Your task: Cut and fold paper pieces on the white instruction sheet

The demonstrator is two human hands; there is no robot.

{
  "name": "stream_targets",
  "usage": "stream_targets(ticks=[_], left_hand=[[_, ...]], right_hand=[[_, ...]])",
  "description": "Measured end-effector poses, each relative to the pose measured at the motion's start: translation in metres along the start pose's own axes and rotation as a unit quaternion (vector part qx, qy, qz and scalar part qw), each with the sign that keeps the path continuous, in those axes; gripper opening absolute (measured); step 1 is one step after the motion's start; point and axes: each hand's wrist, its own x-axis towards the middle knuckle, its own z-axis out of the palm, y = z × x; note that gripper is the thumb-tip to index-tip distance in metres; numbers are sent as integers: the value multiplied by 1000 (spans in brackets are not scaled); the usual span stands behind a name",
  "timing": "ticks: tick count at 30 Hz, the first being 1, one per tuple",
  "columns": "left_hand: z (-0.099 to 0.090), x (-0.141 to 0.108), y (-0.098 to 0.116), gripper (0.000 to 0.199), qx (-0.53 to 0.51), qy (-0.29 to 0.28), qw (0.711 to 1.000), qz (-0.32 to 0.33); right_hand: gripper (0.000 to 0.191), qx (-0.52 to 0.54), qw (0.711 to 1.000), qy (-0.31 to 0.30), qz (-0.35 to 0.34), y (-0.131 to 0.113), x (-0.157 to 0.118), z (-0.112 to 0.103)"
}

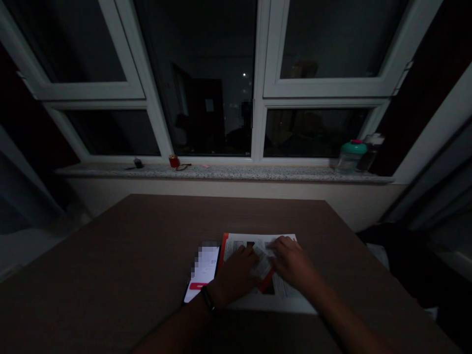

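Observation:
My left hand [236,275] and my right hand [293,260] both rest on a folded white paper sheet [262,263] with printing on it. The right fingertips are on its upper part, and the left fingers reach its lower-left side. Under the sheet lies a larger printed paper or open booklet [285,290] with an orange strip along it. A phone [202,275] with a lit, partly blurred screen lies just left of my left hand. A dark band [208,300] circles my left wrist.
The hands work at the near end of a brown wooden table [129,255]. Beyond it, a speckled stone windowsill [236,172] holds a teal-lidded jar [350,156], a bottle [371,152], a small red object [174,161] and a small dark object [138,163]. Dark cloth [391,250] lies right of the table.

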Motion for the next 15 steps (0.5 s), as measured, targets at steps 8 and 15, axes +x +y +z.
stream_targets(ticks=[8,15], left_hand=[[5,-3,-1,49,3,25,999,48],[9,-3,-1,55,14,37,996,75]], right_hand=[[18,45,996,-7,70,28,3,15],[9,67,995,17,70,33,2,14]])
